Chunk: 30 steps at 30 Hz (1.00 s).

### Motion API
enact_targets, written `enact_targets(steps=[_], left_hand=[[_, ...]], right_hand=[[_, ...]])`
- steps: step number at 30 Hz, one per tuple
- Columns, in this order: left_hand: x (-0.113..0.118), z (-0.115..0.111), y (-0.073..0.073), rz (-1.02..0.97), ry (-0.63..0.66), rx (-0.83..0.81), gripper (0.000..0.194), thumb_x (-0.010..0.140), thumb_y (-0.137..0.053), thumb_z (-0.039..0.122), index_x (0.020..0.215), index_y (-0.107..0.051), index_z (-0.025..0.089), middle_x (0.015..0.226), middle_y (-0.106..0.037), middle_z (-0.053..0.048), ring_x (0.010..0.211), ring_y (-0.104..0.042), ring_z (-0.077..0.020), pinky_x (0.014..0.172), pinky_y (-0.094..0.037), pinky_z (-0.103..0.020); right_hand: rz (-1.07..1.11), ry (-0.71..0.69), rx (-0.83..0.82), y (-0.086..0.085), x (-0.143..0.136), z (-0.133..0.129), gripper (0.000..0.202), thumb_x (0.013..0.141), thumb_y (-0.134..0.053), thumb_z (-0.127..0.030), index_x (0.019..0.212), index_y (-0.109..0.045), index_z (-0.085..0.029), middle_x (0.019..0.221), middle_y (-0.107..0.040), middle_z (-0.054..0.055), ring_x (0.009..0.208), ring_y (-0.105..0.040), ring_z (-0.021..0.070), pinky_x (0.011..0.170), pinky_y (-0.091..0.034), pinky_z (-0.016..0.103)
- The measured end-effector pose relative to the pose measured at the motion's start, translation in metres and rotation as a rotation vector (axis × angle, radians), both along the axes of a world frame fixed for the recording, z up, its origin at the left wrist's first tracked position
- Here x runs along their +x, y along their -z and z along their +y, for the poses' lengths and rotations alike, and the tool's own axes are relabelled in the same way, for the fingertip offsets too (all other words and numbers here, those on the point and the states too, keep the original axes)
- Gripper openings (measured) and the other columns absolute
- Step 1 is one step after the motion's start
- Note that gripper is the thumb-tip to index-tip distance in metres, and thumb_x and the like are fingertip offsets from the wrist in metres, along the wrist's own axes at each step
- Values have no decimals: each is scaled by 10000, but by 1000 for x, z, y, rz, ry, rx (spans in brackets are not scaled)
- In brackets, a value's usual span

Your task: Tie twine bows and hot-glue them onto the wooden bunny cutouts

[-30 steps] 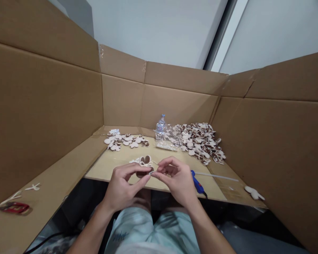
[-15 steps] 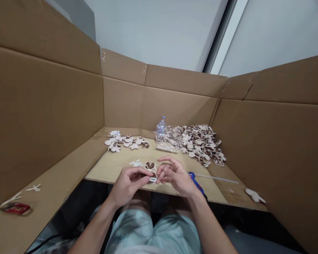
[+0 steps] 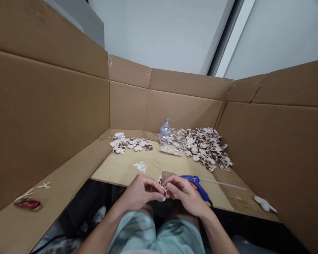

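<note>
My left hand (image 3: 142, 193) is closed, thumb and fingers pinching a small felt piece with a cream cord bow (image 3: 162, 187) at the table's front edge. My right hand (image 3: 187, 194) is closed on the same piece from the other side, fingertips at the cord. A bit of white shows under the left thumb; most of the piece is hidden by fingers. Just behind the hands is a tan-brown patch (image 3: 167, 175) that I cannot make out clearly. Close to my right hand lies a blue glue gun (image 3: 200, 186) with a long translucent glue stick (image 3: 222, 183).
Small white labels (image 3: 141, 167) lie on the board (image 3: 116, 171). Behind stand a plastic bottle (image 3: 164, 131), a clear bag (image 3: 172, 150) and a big pile of felt pieces (image 3: 205, 146); fewer felt pieces (image 3: 131, 143) lie left. A red cutter (image 3: 29, 204) rests far left. Cardboard walls surround everything.
Both hands have drawn nearer to my body and closer together, and the felt piece is now tilted, its white label mostly covered. My right fingers, spread before, have closed on it. The view has shifted slightly.
</note>
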<state>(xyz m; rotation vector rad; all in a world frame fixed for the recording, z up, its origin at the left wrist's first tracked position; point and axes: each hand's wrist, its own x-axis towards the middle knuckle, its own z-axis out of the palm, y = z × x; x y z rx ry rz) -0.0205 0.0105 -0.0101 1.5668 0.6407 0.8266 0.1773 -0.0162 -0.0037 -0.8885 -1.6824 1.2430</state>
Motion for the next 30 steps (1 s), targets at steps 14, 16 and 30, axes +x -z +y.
enact_targets(steps=[14,16,30], left_hand=[[-68,109,12,662,-550,380,384,899,-432,379,819,-716,134,938,-759,-130,935,-680,-286,820,-512,-381],[-87,139,13,774,-682,434,374,912,-430,356,878,-711,112,997,-736,-161,1013,-644,-330,875,-478,-443],[-113,206,25,1127,-701,610,297,906,-578,302,1166,-591,159,1210,-603,-100,1052,-605,-238,886,-508,-461]], right_hand=[[-220,371,60,0,54,18,440,777,-647,-525,1059,-693,-190,1031,-704,94,897,-652,215,786,-521,337],[-279,682,266,-11,72,17,570,844,-554,-520,1337,-516,-236,1358,-545,112,1205,-539,245,934,-477,371],[-1081,897,104,81,113,28,186,780,-583,-169,903,-708,-108,868,-724,171,824,-689,287,750,-501,338]])
